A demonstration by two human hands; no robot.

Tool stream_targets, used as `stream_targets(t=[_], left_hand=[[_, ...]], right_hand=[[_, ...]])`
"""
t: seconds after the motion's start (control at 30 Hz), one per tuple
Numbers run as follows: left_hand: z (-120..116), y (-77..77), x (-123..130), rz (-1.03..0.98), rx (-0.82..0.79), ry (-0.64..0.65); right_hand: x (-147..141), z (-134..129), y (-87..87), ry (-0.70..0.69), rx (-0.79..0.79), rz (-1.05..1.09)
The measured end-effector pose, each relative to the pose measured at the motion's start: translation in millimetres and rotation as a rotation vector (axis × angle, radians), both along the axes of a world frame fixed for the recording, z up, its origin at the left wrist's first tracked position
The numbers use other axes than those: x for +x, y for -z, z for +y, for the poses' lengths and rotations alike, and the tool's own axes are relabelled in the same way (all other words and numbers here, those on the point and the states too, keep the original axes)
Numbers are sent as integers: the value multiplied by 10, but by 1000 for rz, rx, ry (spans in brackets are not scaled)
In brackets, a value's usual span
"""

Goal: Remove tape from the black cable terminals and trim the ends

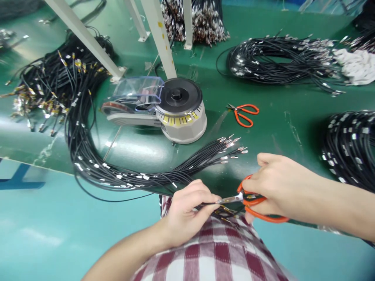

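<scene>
In the head view my right hand [272, 187] is closed around the orange handles of a pair of scissors [234, 198]. Their metal blades point left and meet the fingertips of my left hand [190, 210]. That hand is closed in a pinch on a thin black cable [205, 203] at the table's front edge; its end lies at the blade tips, partly hidden by my fingers. Just beyond my hands a bundle of black cables [146, 177] with white tags and metal ends [231, 146] curves along the green table.
A round tape dispenser [181, 113] stands mid-table, with a second pair of orange scissors [246, 113] to its right. Coiled cables lie at the back right [269, 64] and far right [351, 144]. Left is a cable pile [58, 78]. White posts [158, 37] rise behind the dispenser.
</scene>
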State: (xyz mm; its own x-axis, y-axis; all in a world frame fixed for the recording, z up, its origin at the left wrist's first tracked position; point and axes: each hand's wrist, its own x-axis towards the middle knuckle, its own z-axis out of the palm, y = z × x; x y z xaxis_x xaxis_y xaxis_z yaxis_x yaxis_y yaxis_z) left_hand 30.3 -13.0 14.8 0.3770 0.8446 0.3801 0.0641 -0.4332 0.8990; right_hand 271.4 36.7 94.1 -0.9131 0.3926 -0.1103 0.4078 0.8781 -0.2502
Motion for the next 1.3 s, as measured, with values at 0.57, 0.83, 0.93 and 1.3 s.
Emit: stream_targets(t=[0.57, 0.83, 0.93, 1.3], left_hand=[[1, 16, -33, -44, 4, 78], [-12, 62, -33, -11, 20, 83], [-27, 88, -35, -7, 0, 84], [-24, 39, -20, 34, -6, 113]], right_hand=[[-83, -6, -35, 162, -127, -73], [-15, -56, 44, -23, 7, -43], [-15, -80, 67, 24, 3, -34], [11, -135, 59, -22, 29, -56]])
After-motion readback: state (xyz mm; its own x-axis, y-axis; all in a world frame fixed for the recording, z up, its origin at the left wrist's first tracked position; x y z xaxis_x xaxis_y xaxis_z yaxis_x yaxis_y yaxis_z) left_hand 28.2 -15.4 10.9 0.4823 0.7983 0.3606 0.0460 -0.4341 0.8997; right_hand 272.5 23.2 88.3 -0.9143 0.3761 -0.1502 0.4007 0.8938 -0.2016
